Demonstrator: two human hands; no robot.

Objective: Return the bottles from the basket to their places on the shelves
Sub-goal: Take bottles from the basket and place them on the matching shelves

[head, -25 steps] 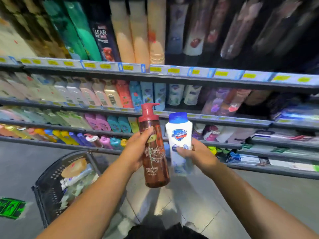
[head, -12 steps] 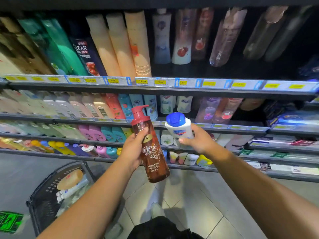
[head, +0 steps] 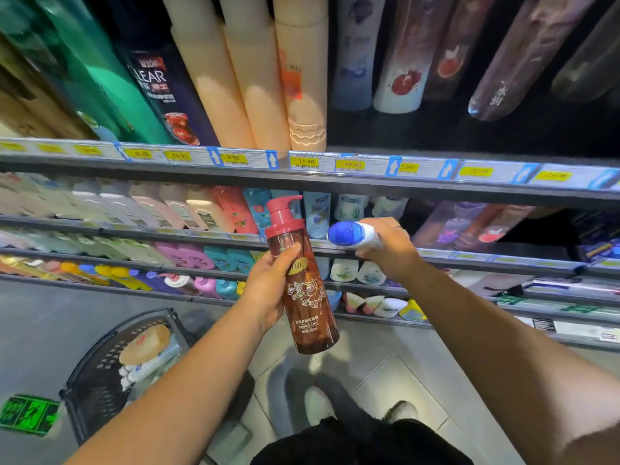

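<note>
Since the earlier frame the right hand has pushed forward and tipped the white bottle onto its side, blue cap pointing left, now at the edge of the second shelf rather than upright at chest level. Right arm extended, wrist bent down, fingers wrapped over the bottle body, pinching it from above. Left hand holds the brown pump bottle roughly upright, leaning slightly left, thumb across the front near the neck, remaining fingers curled behind. Red pump head sits above the left fingers, just beside the blue cap. Basket on the floor well below and left of both hands, still holding bottles.
</note>
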